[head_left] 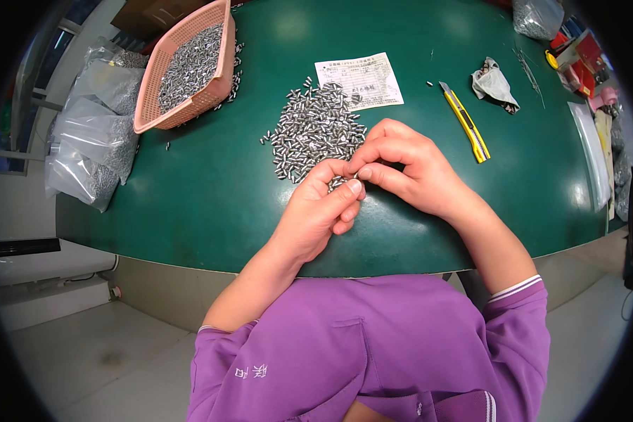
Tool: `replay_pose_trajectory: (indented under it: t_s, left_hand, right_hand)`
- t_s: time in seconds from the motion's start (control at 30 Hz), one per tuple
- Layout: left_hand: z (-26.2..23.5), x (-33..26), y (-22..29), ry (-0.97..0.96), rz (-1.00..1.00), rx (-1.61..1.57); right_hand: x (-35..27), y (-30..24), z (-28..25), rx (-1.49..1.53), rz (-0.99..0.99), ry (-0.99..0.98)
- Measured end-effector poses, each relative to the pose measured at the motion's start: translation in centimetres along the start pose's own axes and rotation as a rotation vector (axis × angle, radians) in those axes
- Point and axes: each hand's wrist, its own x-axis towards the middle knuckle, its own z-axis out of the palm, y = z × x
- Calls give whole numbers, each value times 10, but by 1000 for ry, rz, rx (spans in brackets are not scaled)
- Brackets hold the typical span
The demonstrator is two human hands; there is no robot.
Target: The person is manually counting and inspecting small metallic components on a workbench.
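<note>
A heap of small silvery metal pins point(309, 133) lies on the green table just beyond my hands. Curled, my left hand point(325, 199) holds several of these pins in its palm and fingers, with the thumb pressed down near them. My right hand point(404, 165) meets it at the fingertips, thumb and forefinger pinched together on what looks like one small metal pin. The fingers partly cover that pin. Both hands are above the table, near the heap's front edge.
A pink basket point(146, 105) of similar pins stands at far left, beside filled clear bags point(91, 151). Behind the heap lies a paper slip point(376, 77). Rightward are a yellow box cutter point(465, 123), blade out, a crumpled white cloth point(494, 86) and thin wires point(531, 74).
</note>
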Motion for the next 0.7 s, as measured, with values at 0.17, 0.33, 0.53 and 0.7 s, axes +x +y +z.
replay_pose_trajectory:
  t_s: [0.17, 0.33, 0.53, 0.7]
  left_hand:
    - [-3, 2, -1, -49, 5, -58]
    - [-6, -1, 1, -63, 1, -86]
    - [-6, 1, 0, -140, -64, -133]
    - [-7, 1, -1, -143, -42, -139]
  right_hand:
    - [1, 4, -6, -211, -16, 94]
    - [10, 32, -46, -711, 84, 356]
    - [29, 68, -107, -925, 473, 316]
    - [47, 90, -128, -943, 519, 196]
